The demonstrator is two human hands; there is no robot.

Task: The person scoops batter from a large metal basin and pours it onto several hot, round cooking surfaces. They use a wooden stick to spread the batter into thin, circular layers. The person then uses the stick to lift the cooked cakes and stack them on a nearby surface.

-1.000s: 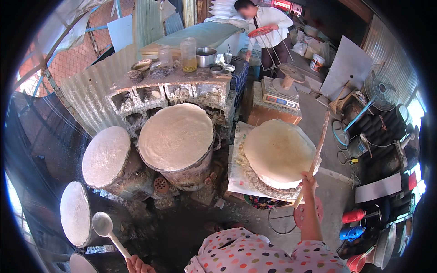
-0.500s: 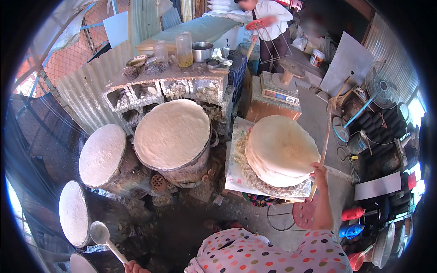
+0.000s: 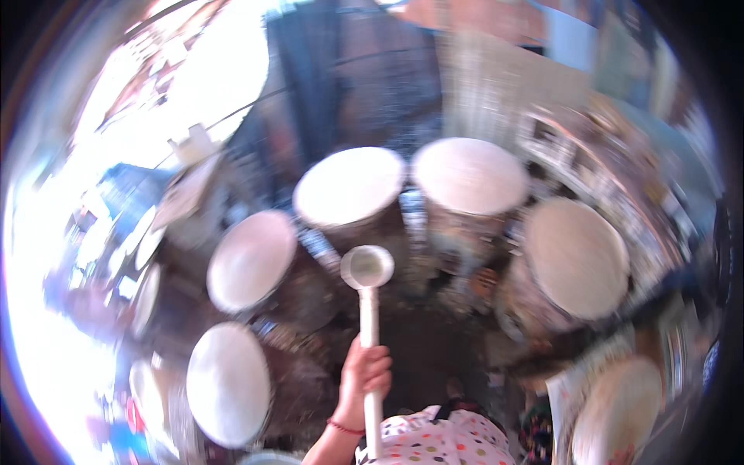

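My left hand (image 3: 364, 376) is wrapped round the long pale handle of a ladle (image 3: 367, 267), its round bowl up and away from me. The bowl is over the dark gap in front of several drums. Beyond it stand a drum with a white round top (image 3: 350, 186) and one beside it with another pale top (image 3: 470, 177). Nearer on the left are a pinkish-white top (image 3: 252, 261) and a white top (image 3: 229, 385). At the lower right is a stack of pale round sheets (image 3: 620, 411). A reddish smear at its near edge may be my right hand, but its fingers cannot be made out.
A beige-topped drum (image 3: 577, 260) stands at the right, beside a cluttered block ledge (image 3: 589, 151). Dark blue cloth (image 3: 356, 85) hangs behind the drums. Bright glare washes out the left side, where a board-topped stand (image 3: 186, 194) shows.
The view has swung left and is blurred. The ladle in my left hand is now at the middle. My right hand, earlier on a long stick beside the stack, no longer shows clearly.
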